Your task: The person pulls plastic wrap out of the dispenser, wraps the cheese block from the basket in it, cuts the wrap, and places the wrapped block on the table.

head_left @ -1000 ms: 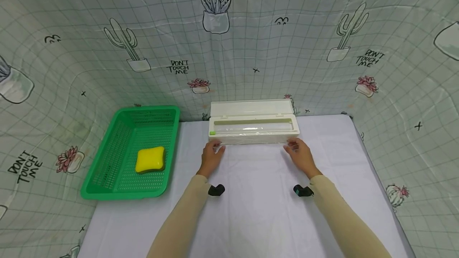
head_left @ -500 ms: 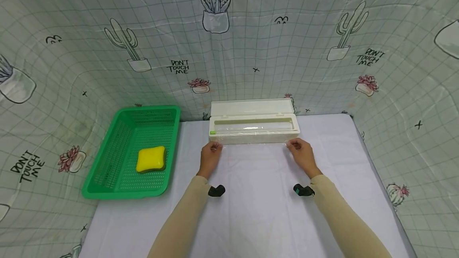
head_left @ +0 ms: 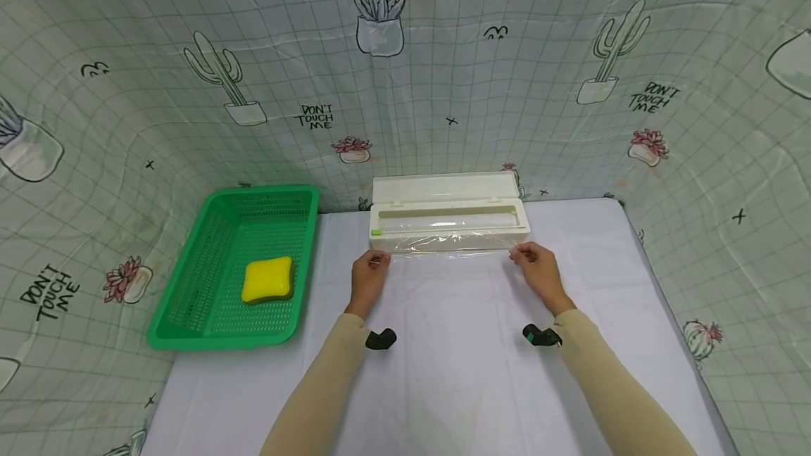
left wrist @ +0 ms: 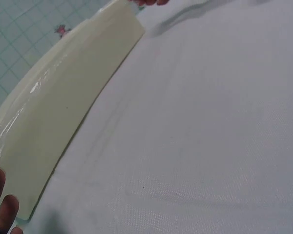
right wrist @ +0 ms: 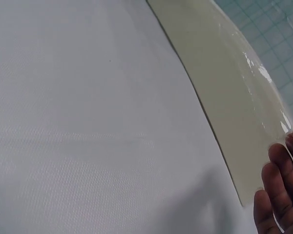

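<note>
A white cling film dispenser [head_left: 450, 217] stands at the back of the table with its lid [head_left: 445, 188] raised, and a roll shows through its slot. Clear cling film [head_left: 453, 243] hangs over the front face and is stretched between both hands. My left hand [head_left: 369, 279] pinches the film's left corner just in front of the dispenser. At the opposite corner my right hand [head_left: 537, 274] pinches the film between thumb and fingers. Shiny film also crosses the dispenser's front in the left wrist view, where only some left fingers [left wrist: 7, 212] show. The right fingers [right wrist: 278, 190] appear at the right wrist view's edge.
A green plastic basket [head_left: 307, 252] sits at the left of the table, holding a yellow sponge [head_left: 267, 280]. White cloth [head_left: 456, 371] covers the table. A patterned curtain [head_left: 443, 83] rises right behind the dispenser and along both sides.
Both hands have closed their pinch on the film's edge. The right hand has shifted slightly right, the left slightly left, and more film shows stretched between them. The dispenser stays in place.
</note>
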Tool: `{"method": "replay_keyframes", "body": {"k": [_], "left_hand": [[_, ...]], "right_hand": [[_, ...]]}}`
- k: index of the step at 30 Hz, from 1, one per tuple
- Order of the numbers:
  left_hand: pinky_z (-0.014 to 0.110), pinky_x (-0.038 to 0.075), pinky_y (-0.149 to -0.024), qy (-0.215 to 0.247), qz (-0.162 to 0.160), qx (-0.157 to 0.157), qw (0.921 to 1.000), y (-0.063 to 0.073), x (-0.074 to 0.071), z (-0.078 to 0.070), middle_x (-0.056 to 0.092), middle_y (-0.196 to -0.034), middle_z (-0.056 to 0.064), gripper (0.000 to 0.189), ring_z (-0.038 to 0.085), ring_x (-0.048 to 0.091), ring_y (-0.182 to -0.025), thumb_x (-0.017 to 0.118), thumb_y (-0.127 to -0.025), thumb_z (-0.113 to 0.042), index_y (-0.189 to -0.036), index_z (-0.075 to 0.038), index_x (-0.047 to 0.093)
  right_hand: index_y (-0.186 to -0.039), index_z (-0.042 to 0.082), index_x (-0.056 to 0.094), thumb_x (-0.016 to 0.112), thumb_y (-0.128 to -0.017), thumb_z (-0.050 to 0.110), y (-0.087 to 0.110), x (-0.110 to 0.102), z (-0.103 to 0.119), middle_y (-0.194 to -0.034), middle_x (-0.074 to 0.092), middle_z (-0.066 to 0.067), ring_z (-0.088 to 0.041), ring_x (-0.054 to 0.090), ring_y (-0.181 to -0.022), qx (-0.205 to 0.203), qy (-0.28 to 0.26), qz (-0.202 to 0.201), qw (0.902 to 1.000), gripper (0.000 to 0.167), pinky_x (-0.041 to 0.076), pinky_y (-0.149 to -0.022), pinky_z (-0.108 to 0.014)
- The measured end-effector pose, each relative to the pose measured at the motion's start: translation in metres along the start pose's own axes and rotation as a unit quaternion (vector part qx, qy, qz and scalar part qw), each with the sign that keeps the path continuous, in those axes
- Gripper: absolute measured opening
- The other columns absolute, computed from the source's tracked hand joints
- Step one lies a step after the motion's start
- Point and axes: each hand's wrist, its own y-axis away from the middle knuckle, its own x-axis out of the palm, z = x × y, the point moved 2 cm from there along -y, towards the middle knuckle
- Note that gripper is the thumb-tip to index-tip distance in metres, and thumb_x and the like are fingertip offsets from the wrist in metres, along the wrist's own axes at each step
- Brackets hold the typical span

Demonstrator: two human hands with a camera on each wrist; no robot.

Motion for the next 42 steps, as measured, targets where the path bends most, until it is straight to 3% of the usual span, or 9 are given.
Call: {"method": "replay_keyframes", "body": {"k": [7, 12, 17, 23, 29, 36, 42], "left_hand": [[0.031, 0.047, -0.078, 0.007, -0.008, -0.009, 0.9999, 0.002, -0.004, -0.001, 0.071, -0.105, 0.018, 0.017, 0.023, 0.060, -0.089, 0.069, -0.102, -0.012, -0.107, 0.003, 0.075], [0.031, 0.046, -0.078, 0.017, -0.012, -0.022, 0.9995, 0.003, -0.007, -0.005, 0.071, -0.109, 0.018, 0.020, 0.024, 0.060, -0.092, 0.067, -0.103, -0.015, -0.109, 0.003, 0.076], [0.031, 0.044, -0.080, 0.031, -0.009, -0.028, 0.9991, 0.005, -0.010, -0.011, 0.069, -0.112, 0.018, 0.023, 0.025, 0.057, -0.097, 0.066, -0.105, -0.018, -0.112, 0.003, 0.074], [0.030, 0.042, -0.077, 0.053, -0.010, -0.018, 0.9984, 0.001, -0.012, -0.019, 0.069, -0.111, 0.018, 0.022, 0.020, 0.053, -0.093, 0.067, -0.104, -0.016, -0.110, 0.003, 0.074], [0.029, 0.042, -0.077, 0.064, -0.016, -0.004, 0.9978, -0.006, -0.015, -0.033, 0.069, -0.109, 0.019, 0.023, 0.019, 0.054, -0.091, 0.068, -0.104, -0.016, -0.109, 0.005, 0.074], [0.029, 0.042, -0.080, 0.068, -0.013, -0.024, 0.9973, -0.009, -0.018, -0.043, 0.069, -0.109, 0.016, 0.024, 0.020, 0.054, -0.093, 0.068, -0.104, -0.020, -0.109, 0.003, 0.075], [0.028, 0.044, -0.081, 0.080, -0.011, -0.042, 0.9958, -0.012, -0.019, -0.047, 0.068, -0.107, 0.011, 0.025, 0.019, 0.055, -0.095, 0.068, -0.105, -0.021, -0.111, 0.002, 0.076]], "right_hand": [[-0.120, -0.006, 0.066, 0.058, -0.110, 0.018, 0.002, -0.002, 0.004, -0.119, 0.071, -0.023, -0.010, 0.061, -0.096, 0.027, -0.027, 0.016, 0.9992, 0.027, 0.049, -0.077, -0.017], [-0.124, -0.005, 0.065, 0.056, -0.111, 0.023, 0.003, -0.002, 0.007, -0.122, 0.070, -0.021, -0.013, 0.060, -0.100, 0.047, -0.034, 0.028, 0.9979, 0.031, 0.051, -0.085, -0.024], [-0.124, -0.006, 0.064, 0.055, -0.112, 0.024, 0.003, -0.005, 0.012, -0.122, 0.068, -0.022, -0.013, 0.059, -0.101, 0.040, -0.041, 0.027, 0.9980, 0.033, 0.053, -0.094, -0.034], [-0.122, -0.007, 0.063, 0.056, -0.112, 0.024, 0.002, -0.009, 0.018, -0.120, 0.068, -0.022, -0.006, 0.059, -0.098, 0.027, -0.062, 0.020, 0.9975, 0.034, 0.053, -0.095, -0.029], [-0.123, -0.008, 0.062, 0.056, -0.112, 0.024, -0.002, -0.012, 0.024, -0.108, 0.068, -0.007, -0.001, 0.060, -0.094, 0.021, -0.090, 0.013, 0.9957, 0.035, 0.053, -0.094, -0.026], [-0.129, -0.007, 0.060, 0.055, -0.112, 0.030, -0.003, -0.014, 0.030, -0.116, 0.065, -0.010, -0.007, 0.058, -0.101, 0.032, -0.091, 0.011, 0.9953, 0.041, 0.050, -0.094, -0.021], [-0.130, -0.007, 0.060, 0.054, -0.113, 0.029, -0.004, -0.017, 0.036, -0.118, 0.064, -0.012, -0.008, 0.057, -0.102, 0.030, -0.097, 0.005, 0.9948, 0.040, 0.050, -0.102, -0.033]]}}
